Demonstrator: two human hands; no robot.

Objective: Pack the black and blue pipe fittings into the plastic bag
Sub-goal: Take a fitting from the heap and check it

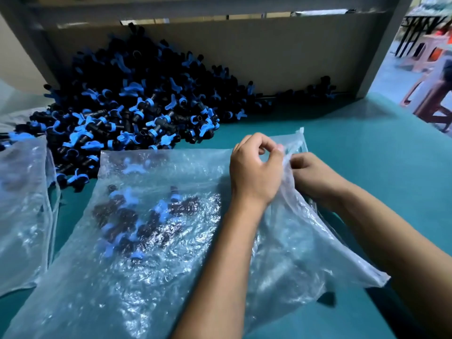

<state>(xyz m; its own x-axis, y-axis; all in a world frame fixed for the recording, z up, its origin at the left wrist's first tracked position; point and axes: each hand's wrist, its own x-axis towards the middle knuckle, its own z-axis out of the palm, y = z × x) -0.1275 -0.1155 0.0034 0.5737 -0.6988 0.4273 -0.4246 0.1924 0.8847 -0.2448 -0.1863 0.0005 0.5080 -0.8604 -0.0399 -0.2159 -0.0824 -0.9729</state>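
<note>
Both hands up at the far right corner of the plastic bag [171, 241]: left hand [254, 170] pinching the film, right hand [315, 174] curled round the edge just beside it. Probably working the mouth open. Best to rub the two layers apart, then pull wide. A few fittings [146, 216] already inside; big pile of fittings [137, 101] sitting just behind on the green table [367, 143].

- Left hand [255, 171], back up, forearm reaching forward, thumb and forefinger pinched at the fingertips.
- Right hand [311, 174] just beside it, fingers curled, knuckles toward the left fingertips.
</note>
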